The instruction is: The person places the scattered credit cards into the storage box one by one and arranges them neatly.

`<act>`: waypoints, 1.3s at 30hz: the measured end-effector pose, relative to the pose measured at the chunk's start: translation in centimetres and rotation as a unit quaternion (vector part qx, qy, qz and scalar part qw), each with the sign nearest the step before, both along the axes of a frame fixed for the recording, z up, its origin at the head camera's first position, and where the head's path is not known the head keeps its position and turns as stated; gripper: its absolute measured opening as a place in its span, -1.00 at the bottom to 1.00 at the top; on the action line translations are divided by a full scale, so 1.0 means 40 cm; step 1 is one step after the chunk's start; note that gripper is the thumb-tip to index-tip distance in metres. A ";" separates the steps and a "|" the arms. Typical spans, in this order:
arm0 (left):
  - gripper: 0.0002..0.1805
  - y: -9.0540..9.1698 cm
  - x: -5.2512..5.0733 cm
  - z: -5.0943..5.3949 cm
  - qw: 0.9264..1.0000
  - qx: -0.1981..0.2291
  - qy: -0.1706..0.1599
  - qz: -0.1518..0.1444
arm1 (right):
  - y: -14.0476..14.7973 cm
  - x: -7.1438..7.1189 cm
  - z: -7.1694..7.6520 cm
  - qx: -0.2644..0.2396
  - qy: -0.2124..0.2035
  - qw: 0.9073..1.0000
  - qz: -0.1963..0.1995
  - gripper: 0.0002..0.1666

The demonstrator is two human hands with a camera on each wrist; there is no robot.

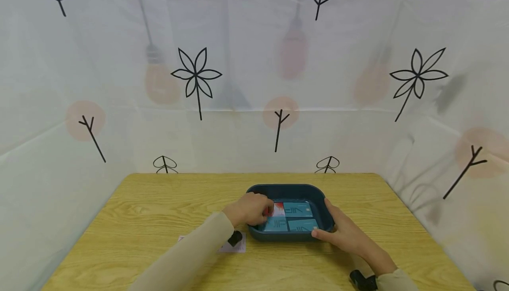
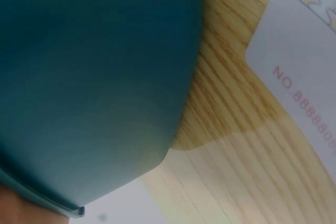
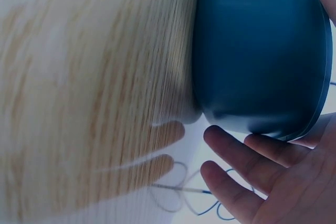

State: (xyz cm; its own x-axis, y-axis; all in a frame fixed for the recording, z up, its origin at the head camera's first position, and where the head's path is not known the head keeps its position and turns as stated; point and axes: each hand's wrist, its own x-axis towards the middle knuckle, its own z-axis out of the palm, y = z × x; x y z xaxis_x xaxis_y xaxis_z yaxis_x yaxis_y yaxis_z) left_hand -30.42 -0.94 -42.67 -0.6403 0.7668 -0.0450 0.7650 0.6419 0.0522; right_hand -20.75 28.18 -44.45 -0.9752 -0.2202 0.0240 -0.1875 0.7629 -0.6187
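A dark teal tray with rounded corners stands on the table, several cards lying in it. Blue-green cards make up most of them; one pink-and-red card lies at the upper left. My left hand reaches over the tray's left rim with bent fingers and pinches the pink-and-red card by its left end; the fingertips are partly hidden. At the right side my right hand grips the tray, thumb on the front rim and fingers along the outer wall. In the right wrist view, some fingers extend beside the tray wall.
Pale cards lie on the wooden table in front of the tray's left side, partly under the left forearm. The left wrist view shows one white card with red digits. A patterned white curtain surrounds the table.
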 end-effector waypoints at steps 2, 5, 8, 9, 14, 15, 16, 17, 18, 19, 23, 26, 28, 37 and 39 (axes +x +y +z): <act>-0.94 0.000 0.000 -0.001 1.000 -0.001 0.009 -0.001 | 0.000 0.000 0.000 0.000 0.000 1.000 0.000 0.23; -0.95 0.000 0.001 -0.002 1.000 0.001 0.015 -0.002 | 0.000 0.000 0.001 -0.001 0.000 1.000 0.001 0.22; -0.95 0.000 0.001 -0.001 1.000 0.007 0.010 -0.001 | -0.001 0.000 0.001 0.001 0.000 1.000 0.002 0.22; -0.95 0.000 0.000 -0.001 1.000 0.009 0.007 0.000 | -0.001 -0.001 0.001 0.002 0.001 1.000 0.002 0.22; -0.96 -0.001 -0.001 -0.002 1.000 0.016 -0.006 0.003 | -0.002 -0.003 0.001 0.003 0.000 1.000 0.002 0.22; -0.96 -0.001 0.000 -0.001 1.000 0.017 -0.007 0.003 | -0.002 -0.003 0.001 0.003 0.000 1.000 0.002 0.22; -0.96 -0.001 0.000 0.000 1.000 0.019 -0.008 0.003 | -0.002 -0.003 0.001 0.002 0.000 1.000 0.002 0.22; -0.96 -0.002 0.000 0.000 1.000 0.020 -0.010 0.003 | -0.003 -0.004 0.001 0.001 0.001 1.000 0.002 0.22; -0.96 -0.002 0.001 0.002 1.000 0.023 -0.013 0.004 | -0.003 -0.004 0.001 0.001 0.001 1.000 0.002 0.22; -0.95 -0.003 0.002 0.004 1.000 0.025 -0.016 0.004 | -0.004 -0.005 0.000 0.001 0.002 1.000 0.002 0.22; -0.93 -0.009 0.006 0.012 0.999 0.040 -0.030 0.005 | -0.005 -0.005 0.000 0.000 0.001 1.000 0.005 0.23; -0.91 -0.017 0.009 0.018 0.998 0.059 -0.037 0.002 | -0.006 -0.005 0.000 -0.002 0.001 1.000 0.007 0.22; -0.90 -0.022 0.011 0.021 0.997 0.074 -0.039 -0.002 | -0.006 -0.005 0.001 -0.005 0.000 1.000 0.008 0.21; -0.84 -0.055 0.024 0.043 0.993 0.108 -0.036 -0.020 | -0.003 -0.005 0.001 0.000 -0.001 1.000 0.001 0.23; -0.82 -0.063 0.028 0.046 0.993 0.114 -0.034 -0.022 | -0.003 -0.004 0.001 0.000 -0.002 1.000 0.001 0.23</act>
State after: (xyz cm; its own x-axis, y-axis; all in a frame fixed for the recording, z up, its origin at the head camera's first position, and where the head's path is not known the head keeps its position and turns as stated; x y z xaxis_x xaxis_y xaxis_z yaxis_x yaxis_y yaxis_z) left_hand -29.32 -3.48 -40.83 -0.6073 0.7894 0.0903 0.7818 0.5734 0.2451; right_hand -20.93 28.07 -44.42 -0.9750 -0.2213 0.0211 -0.1864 0.7622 -0.6199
